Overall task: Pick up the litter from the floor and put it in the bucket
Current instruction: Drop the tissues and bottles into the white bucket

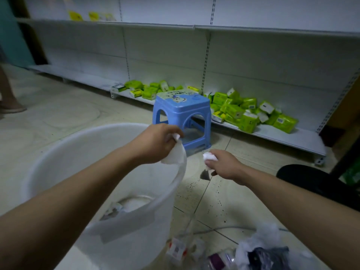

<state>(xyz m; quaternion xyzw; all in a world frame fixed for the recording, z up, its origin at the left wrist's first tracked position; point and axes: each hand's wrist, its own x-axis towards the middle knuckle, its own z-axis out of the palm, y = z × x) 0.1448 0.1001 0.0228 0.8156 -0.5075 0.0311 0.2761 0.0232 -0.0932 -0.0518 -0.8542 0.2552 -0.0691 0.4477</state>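
Observation:
A big white plastic bucket point(58, 152) stands on the tiled floor at the left, with some crumpled litter point(116, 209) on its bottom. My left hand point(155, 143) is over the bucket's far right rim and grips a white tissue point(174, 154) that hangs down from it. To the right, above the floor, my right hand point(224, 164) holds a small crumpled white paper wad point(209, 157). More litter lies on the floor at the bottom: a clear wrapper with red print point(176, 249) and crumpled clear and dark plastic bags point(263, 250).
A blue plastic stool point(183, 108) stands just beyond my hands. Behind it a low white shelf point(292, 137) holds several green tissue packs point(247, 114). A black round object point(311, 180) is at the right. Another person's foot point(11, 106) is at the far left.

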